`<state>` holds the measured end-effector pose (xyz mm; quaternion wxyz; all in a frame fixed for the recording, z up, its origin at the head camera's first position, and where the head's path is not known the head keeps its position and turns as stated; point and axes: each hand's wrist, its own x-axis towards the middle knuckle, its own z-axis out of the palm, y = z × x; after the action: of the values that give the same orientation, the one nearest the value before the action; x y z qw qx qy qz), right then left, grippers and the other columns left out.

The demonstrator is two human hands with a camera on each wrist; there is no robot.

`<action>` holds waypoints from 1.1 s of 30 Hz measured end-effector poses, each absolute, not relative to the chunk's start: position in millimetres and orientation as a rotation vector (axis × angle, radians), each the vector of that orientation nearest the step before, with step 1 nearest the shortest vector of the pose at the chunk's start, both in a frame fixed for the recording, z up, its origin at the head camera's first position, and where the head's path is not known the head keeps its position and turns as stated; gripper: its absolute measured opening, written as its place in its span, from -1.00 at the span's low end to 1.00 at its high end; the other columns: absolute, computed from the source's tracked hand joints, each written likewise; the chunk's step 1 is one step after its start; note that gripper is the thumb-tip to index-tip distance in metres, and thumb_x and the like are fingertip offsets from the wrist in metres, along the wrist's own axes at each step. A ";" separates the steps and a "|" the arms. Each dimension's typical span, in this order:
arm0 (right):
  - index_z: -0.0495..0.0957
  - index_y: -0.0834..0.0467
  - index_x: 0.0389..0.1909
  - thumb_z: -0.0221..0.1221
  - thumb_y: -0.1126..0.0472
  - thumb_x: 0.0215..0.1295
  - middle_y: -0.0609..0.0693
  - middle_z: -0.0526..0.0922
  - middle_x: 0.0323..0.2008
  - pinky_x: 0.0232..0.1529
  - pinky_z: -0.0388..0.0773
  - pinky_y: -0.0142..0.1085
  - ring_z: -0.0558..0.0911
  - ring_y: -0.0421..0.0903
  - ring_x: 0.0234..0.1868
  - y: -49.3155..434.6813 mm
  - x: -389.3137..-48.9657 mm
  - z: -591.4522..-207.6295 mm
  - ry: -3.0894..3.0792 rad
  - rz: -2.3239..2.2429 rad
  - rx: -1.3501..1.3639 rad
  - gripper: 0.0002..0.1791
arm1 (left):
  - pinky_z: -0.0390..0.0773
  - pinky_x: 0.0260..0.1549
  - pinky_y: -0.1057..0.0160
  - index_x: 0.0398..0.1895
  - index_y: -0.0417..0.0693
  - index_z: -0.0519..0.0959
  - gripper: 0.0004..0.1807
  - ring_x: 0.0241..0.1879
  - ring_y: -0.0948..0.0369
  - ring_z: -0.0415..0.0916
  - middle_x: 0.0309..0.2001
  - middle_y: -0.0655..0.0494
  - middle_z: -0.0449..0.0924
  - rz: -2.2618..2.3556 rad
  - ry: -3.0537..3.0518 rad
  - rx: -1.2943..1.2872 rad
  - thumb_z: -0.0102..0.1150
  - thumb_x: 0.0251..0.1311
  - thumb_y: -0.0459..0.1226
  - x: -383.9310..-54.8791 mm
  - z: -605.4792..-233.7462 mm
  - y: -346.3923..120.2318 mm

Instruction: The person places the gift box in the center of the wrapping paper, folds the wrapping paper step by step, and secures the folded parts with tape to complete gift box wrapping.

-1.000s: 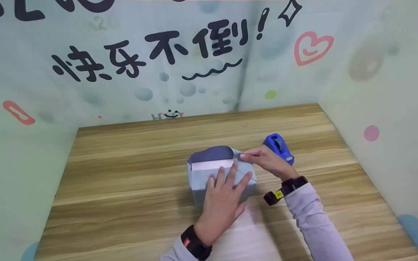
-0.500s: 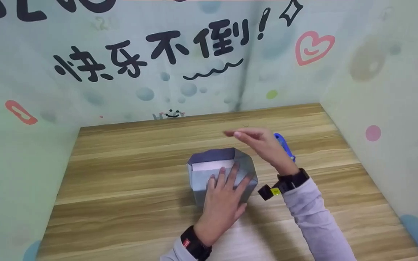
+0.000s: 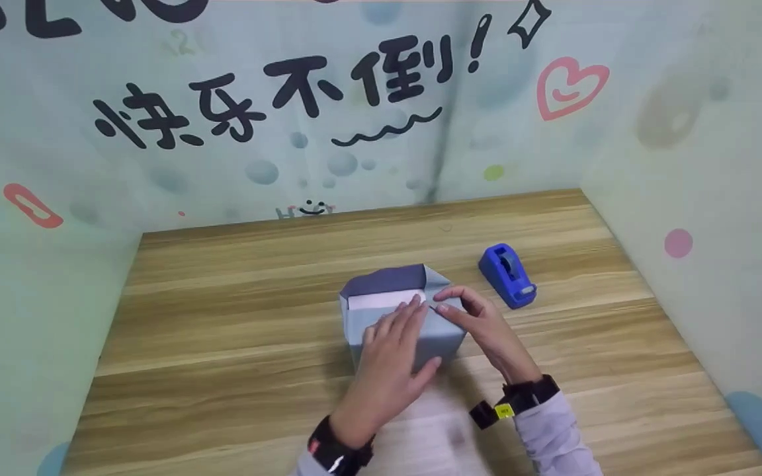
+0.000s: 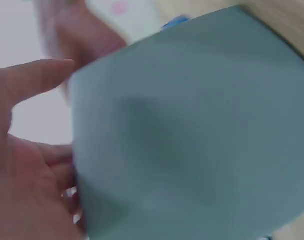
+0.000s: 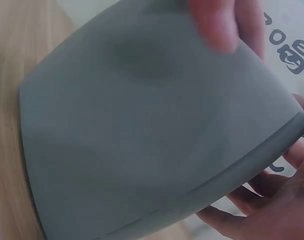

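Note:
A box-shaped parcel (image 3: 444,340) in grey-blue wrapping paper stands on the wooden table. Its far paper flap (image 3: 384,281) sticks up, dark on the inside, and a white strip (image 3: 368,302) shows in front of that. My left hand (image 3: 387,357) rests on the parcel with straight fingers, its thumb low at the near face. At the upper right edge, my right hand (image 3: 490,330) pinches the wrapping paper between thumb and index finger. The right wrist view has this hand (image 5: 271,205) by the parcel's edge; the left wrist view has my left hand (image 4: 27,180) beside the paper-covered face.
A blue tape dispenser (image 3: 508,274) stands on the table (image 3: 222,330), right of and beyond the parcel. Printed wall sheets (image 3: 222,172) enclose the table at the back and sides.
My right hand pulled off the flap, rose over the parcel's far side, then came down to its right edge. The left hand's fingers have drawn together and the wrist shifted left.

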<state>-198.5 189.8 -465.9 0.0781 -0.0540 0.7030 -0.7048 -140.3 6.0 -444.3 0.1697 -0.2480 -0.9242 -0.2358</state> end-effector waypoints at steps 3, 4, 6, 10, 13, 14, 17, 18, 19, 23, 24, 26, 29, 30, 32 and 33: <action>0.50 0.27 -0.10 0.17 0.27 0.22 0.01 0.50 -0.04 0.07 0.34 -0.32 0.39 -0.09 0.12 189.8 -198.8 -464.5 2.130 -2.095 -0.155 -0.75 | 0.35 0.12 0.10 0.07 -0.18 0.42 -0.52 0.11 0.10 0.36 0.09 -0.02 0.45 -1.015 -2.342 -0.556 0.25 0.07 -0.23 -139.3 -446.9 -8.1; 0.49 0.28 -0.09 0.17 0.26 0.22 0.01 0.50 -0.03 0.09 0.33 -0.30 0.38 -0.09 0.14 189.5 -198.9 -464.1 2.139 -2.080 -0.156 -0.73 | 0.38 0.08 0.14 -0.02 -0.21 0.43 -0.57 0.03 0.10 0.38 -0.02 -0.04 0.46 -1.097 -2.260 -0.456 0.28 0.03 -0.27 -138.9 -449.3 -13.2; 0.48 0.29 -0.08 0.18 0.23 0.23 0.01 0.49 -0.01 0.12 0.30 -0.27 0.35 -0.09 0.16 189.2 -198.8 -463.5 2.149 -2.057 -0.154 -0.71 | 0.39 -0.09 0.20 -0.16 -0.22 0.37 -0.59 -0.15 0.13 0.36 -0.22 -0.04 0.40 -1.210 -2.203 -0.196 0.32 -0.02 -0.26 -140.0 -454.9 -22.6; 0.48 0.29 -0.06 0.18 0.20 0.23 0.02 0.47 0.01 0.16 0.25 -0.23 0.33 -0.10 0.19 189.4 -199.3 -463.1 2.154 -2.040 -0.146 -0.69 | 0.33 -0.34 0.30 -0.25 -0.17 0.26 -0.51 -0.34 0.18 0.28 -0.37 0.00 0.31 -1.429 -2.362 0.164 0.34 -0.02 -0.12 -148.5 -464.9 -36.7; 0.47 0.29 -0.06 0.17 0.21 0.23 0.03 0.47 0.01 0.17 0.25 -0.23 0.33 -0.09 0.19 189.9 -199.1 -463.0 2.150 -2.046 -0.151 -0.69 | 0.31 -0.46 0.34 -0.37 -0.17 0.32 -0.62 -0.47 0.24 0.28 -0.51 0.08 0.32 -1.538 -2.418 0.154 0.29 0.03 -0.13 -155.0 -469.8 -40.4; 0.47 0.29 -0.06 0.17 0.21 0.23 0.03 0.47 0.01 0.17 0.25 -0.23 0.33 -0.09 0.19 190.2 -199.0 -463.2 2.147 -2.046 -0.156 -0.69 | 0.30 -0.48 0.36 -0.43 -0.18 0.34 -0.66 -0.50 0.26 0.27 -0.55 0.09 0.30 -1.585 -2.386 0.134 0.27 0.04 -0.17 -156.3 -470.9 -40.3; 0.46 0.30 -0.06 0.17 0.21 0.24 0.02 0.46 0.01 0.18 0.24 -0.24 0.32 -0.09 0.19 191.0 -198.8 -463.7 2.141 -2.043 -0.168 -0.68 | 0.24 -0.57 0.40 -0.52 -0.20 0.34 -0.72 -0.58 0.31 0.22 -0.62 0.16 0.24 -1.701 -2.266 0.134 0.26 0.03 -0.26 -158.0 -472.5 -38.0; 0.46 0.30 -0.06 0.16 0.21 0.24 0.02 0.46 0.01 0.18 0.23 -0.23 0.32 -0.09 0.20 191.5 -198.9 -464.4 2.136 -2.047 -0.169 -0.69 | 0.22 -0.58 0.41 -0.53 -0.20 0.34 -0.73 -0.59 0.31 0.21 -0.63 0.17 0.22 -1.735 -2.232 0.148 0.26 0.03 -0.28 -158.2 -472.8 -36.8; 0.45 0.30 -0.06 0.16 0.21 0.25 0.02 0.46 0.01 0.18 0.23 -0.23 0.32 -0.09 0.20 191.8 -198.9 -464.5 2.134 -2.050 -0.170 -0.69 | 0.22 -0.59 0.42 -0.53 -0.20 0.34 -0.74 -0.60 0.32 0.21 -0.63 0.19 0.22 -1.763 -2.205 0.161 0.26 0.02 -0.30 -158.4 -472.8 -35.8; 0.45 0.31 -0.06 0.15 0.23 0.25 0.02 0.46 0.02 0.19 0.21 -0.22 0.30 -0.09 0.20 192.8 -199.0 -465.1 2.121 -2.063 -0.173 -0.69 | 0.25 -0.58 0.43 -0.52 -0.23 0.36 -0.78 -0.57 0.30 0.25 -0.60 0.16 0.25 -1.823 -2.143 0.161 0.25 0.03 -0.36 -158.9 -471.7 -34.2; 0.45 0.31 -0.06 0.15 0.23 0.25 0.02 0.46 0.02 0.19 0.21 -0.22 0.30 -0.09 0.21 192.8 -199.1 -465.0 2.122 -2.062 -0.177 -0.69 | 0.27 -0.56 0.44 -0.51 -0.23 0.37 -0.79 -0.55 0.30 0.26 -0.58 0.15 0.27 -1.829 -2.136 0.141 0.24 0.04 -0.37 -158.9 -471.3 -34.8; 0.44 0.31 -0.05 0.15 0.22 0.25 0.02 0.45 0.02 0.19 0.21 -0.22 0.30 -0.09 0.20 192.6 -199.3 -465.0 2.121 -2.057 -0.180 -0.69 | 0.30 -0.54 0.45 -0.46 -0.26 0.39 -0.81 -0.51 0.29 0.29 -0.52 0.12 0.31 -1.891 -2.108 0.088 0.24 0.05 -0.39 -159.6 -472.7 -37.7; 0.44 0.31 -0.05 0.15 0.21 0.26 0.01 0.44 0.02 0.18 0.22 -0.23 0.30 -0.09 0.20 192.1 -199.7 -464.7 2.121 -2.050 -0.182 -0.68 | 0.35 -0.43 0.46 -0.35 -0.33 0.43 -0.84 -0.40 0.29 0.32 -0.40 0.09 0.35 -2.022 -2.073 -0.006 0.20 0.10 -0.41 -161.1 -476.9 -45.2; 0.44 0.31 -0.05 0.15 0.21 0.26 0.01 0.44 0.02 0.17 0.22 -0.23 0.30 -0.09 0.20 191.9 -199.7 -464.4 2.121 -2.048 -0.183 -0.68 | 0.36 -0.38 0.46 -0.31 -0.34 0.44 -0.85 -0.35 0.29 0.33 -0.36 0.08 0.36 -2.064 -2.067 -0.036 0.16 0.14 -0.41 -161.8 -478.5 -48.3; 0.44 0.30 -0.05 0.15 0.21 0.26 0.01 0.44 0.02 0.16 0.23 -0.23 0.30 -0.09 0.19 191.7 -199.6 -464.1 2.121 -2.045 -0.182 -0.69 | 0.38 -0.28 0.46 -0.24 -0.34 0.47 -0.86 -0.25 0.28 0.33 -0.26 0.08 0.36 -2.129 -2.083 -0.087 0.08 0.22 -0.39 -164.0 -481.9 -54.5; 0.44 0.30 -0.05 0.15 0.20 0.26 0.01 0.44 0.02 0.16 0.23 -0.23 0.30 -0.09 0.19 191.6 -199.5 -463.9 2.124 -2.041 -0.182 -0.69 | 0.39 -0.22 0.44 -0.22 -0.34 0.48 -0.85 -0.20 0.26 0.34 -0.21 0.06 0.35 -2.142 -2.102 -0.124 0.04 0.25 -0.38 -165.2 -483.0 -57.5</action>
<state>-199.5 191.6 -463.9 0.0950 -0.0615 0.7164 -0.6885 -165.2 -57.5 -483.0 0.0689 -0.0412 -0.6982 -0.7113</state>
